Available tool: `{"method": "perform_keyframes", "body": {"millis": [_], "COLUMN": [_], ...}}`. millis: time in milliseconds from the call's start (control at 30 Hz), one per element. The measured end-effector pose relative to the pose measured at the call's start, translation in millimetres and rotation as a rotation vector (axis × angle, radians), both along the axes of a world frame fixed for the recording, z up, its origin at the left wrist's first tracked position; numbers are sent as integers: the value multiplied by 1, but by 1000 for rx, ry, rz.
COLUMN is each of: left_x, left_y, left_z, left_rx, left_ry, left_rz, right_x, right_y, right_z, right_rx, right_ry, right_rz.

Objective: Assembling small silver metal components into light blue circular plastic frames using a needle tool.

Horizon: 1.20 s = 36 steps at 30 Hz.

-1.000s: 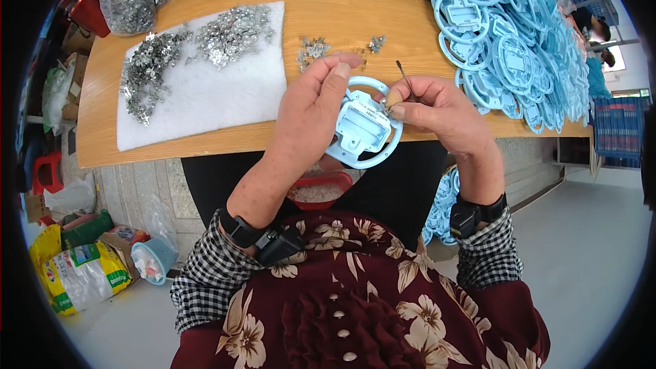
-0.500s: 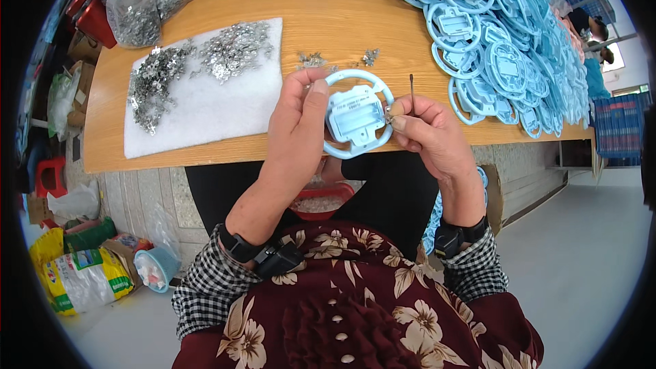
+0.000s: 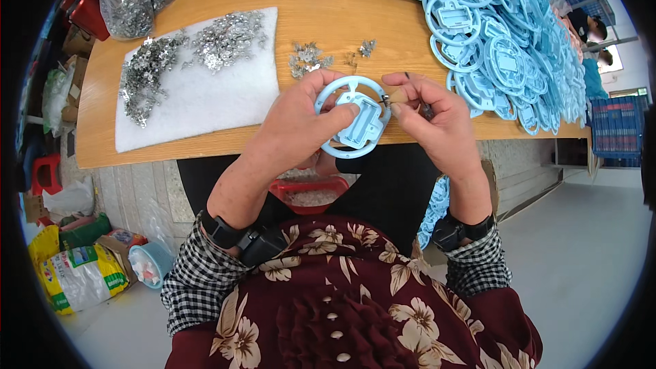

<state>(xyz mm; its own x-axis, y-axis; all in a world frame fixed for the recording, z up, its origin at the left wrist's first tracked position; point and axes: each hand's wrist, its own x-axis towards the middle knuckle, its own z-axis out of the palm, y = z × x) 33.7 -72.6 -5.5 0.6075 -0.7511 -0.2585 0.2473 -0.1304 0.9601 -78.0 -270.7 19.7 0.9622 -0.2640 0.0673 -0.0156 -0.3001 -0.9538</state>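
A light-blue plastic toy steering wheel, with a recessed box in its middle, is tilted in front of me at the table's near edge. My left hand grips its left side, thumb across the middle part. My right hand pinches a small metal piece against the wheel's right rim. A thin dark rod-like tool is also in my right hand, mostly hidden by the fingers. Beyond the wheel, small silvery metal pieces lie in a loose group, with a smaller cluster to their right.
A white foam mat bears two heaps of metal pieces. Plastic bags of such pieces stand at the far left. Many blue wheels are piled at the right. A red tray sits below the table edge.
The wheel has tilted and turned in my left hand, whose thumb now lies over its middle. My right hand has turned, and the upright rod has swung down, mostly behind the fingers.
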Motion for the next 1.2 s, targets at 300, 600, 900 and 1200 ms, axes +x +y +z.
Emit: {"method": "perform_keyframes", "body": {"millis": [300,600,900,1200], "left_x": [2,1,0,0], "left_y": [-5,-6,-6,-7], "left_z": [-7,-3,-9,-8], "left_rx": [36,127,115,129], "left_ry": [-87,-196,-213,-142], "left_rz": [34,25,37,36], "right_x": [10,13,2,-2], "right_y": [2,11,18,16], "right_z": [-3,3,-1,-4], "right_rx": [-513,-853,-859,-812], "right_ry": [58,-28,-150,-102], "right_rz": [52,54,45,116]}}
